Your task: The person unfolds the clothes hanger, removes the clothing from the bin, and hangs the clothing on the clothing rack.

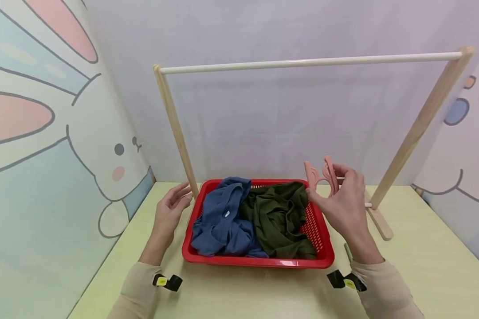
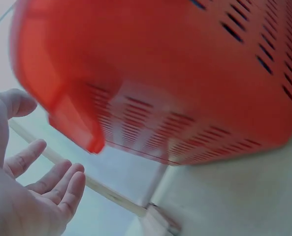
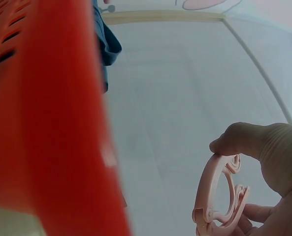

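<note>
Beige sleeves (image 1: 389, 290) foremost, the left hand (image 1: 170, 212) relaxed, the right hand (image 1: 346, 207) pinches a pink hanger (image 3: 205, 189) between thumb and fingers.

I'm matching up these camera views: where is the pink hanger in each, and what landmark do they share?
Head: the pink hanger is right of centre, held in the right hand.
Left wrist: not in it.
Right wrist: lower right, in that same hand.
Shared landmark: the red basket, respectively below centre, across the top, and along the left.
</note>
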The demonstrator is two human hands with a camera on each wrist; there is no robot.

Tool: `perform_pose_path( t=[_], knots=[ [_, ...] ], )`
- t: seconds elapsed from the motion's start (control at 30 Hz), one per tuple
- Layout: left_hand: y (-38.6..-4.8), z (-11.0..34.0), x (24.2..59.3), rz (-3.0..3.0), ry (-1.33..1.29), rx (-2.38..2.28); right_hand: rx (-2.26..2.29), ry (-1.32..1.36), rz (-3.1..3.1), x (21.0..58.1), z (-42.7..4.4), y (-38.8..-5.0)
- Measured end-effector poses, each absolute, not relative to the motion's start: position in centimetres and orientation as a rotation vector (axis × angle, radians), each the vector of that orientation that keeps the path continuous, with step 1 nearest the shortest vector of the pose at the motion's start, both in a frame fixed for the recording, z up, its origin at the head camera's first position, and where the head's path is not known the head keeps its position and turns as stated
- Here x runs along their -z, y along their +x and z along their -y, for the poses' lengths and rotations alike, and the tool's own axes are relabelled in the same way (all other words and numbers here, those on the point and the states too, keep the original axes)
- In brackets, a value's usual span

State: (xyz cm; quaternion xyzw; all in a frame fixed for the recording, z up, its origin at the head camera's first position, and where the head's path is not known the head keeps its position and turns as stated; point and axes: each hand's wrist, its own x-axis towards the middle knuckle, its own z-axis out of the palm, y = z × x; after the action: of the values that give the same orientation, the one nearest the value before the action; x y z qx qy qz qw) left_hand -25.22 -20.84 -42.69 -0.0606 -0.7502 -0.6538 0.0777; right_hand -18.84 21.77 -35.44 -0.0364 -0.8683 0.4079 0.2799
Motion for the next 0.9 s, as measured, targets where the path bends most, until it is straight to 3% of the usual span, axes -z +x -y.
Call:
perform_pose_path(
  t=[0.33, 0.9],
  knots=[
    [-24.2, 19.3, 39.5, 2.229, -0.358, 1.854, -1.111, -0.06, 2.265, 35.3, -21.4, -18.6],
    [-23.1, 11.2, 34.5, 2.141, -0.868, 1.834, -1.144, 0.054, 2.144, 35.6, -20.1, -18.5]
  ],
)
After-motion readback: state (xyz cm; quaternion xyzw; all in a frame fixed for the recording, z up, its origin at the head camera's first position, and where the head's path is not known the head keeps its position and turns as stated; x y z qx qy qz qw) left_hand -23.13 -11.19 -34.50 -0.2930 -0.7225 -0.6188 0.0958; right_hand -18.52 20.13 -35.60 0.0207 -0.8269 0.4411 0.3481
